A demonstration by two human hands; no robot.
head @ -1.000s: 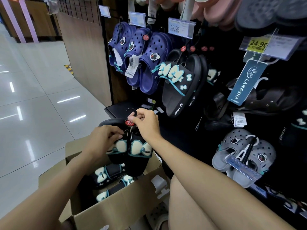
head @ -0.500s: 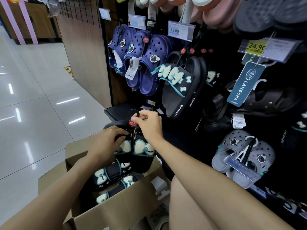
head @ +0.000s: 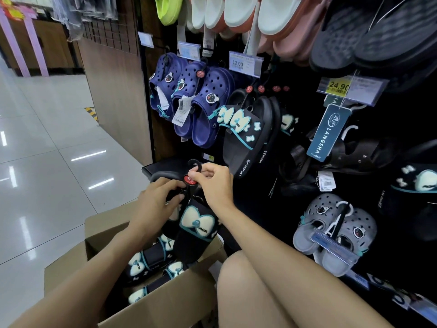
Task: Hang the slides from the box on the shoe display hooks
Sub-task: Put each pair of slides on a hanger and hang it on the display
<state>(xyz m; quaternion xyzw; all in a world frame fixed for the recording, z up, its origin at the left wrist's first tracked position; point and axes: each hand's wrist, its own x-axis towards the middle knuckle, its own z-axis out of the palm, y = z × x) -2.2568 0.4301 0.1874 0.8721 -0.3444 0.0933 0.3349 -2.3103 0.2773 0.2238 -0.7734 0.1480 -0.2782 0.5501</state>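
Observation:
A pair of black slides with pale bows [head: 197,227] hangs above the open cardboard box [head: 151,306]. My right hand [head: 214,183] pinches the black hanger hook [head: 195,165] with its red round tag at the top of the pair. My left hand [head: 156,204] grips the left slide of the pair from the side. More matching slides [head: 146,261] lie inside the box. An identical pair [head: 246,136] hangs on the display hook above my hands.
Blue clogs [head: 189,100] hang to the left of the black slides, grey clogs [head: 335,233] low on the right, pale and dark sandals along the top. Price tags [head: 244,63] stick out on hook ends. My bare knee [head: 248,292] is beside the box. Glossy tiled floor [head: 47,150] lies left.
Both hands have lifted the pair of slides a little higher out of the box, toward the display. My left hand has shifted up to the top of the left slide.

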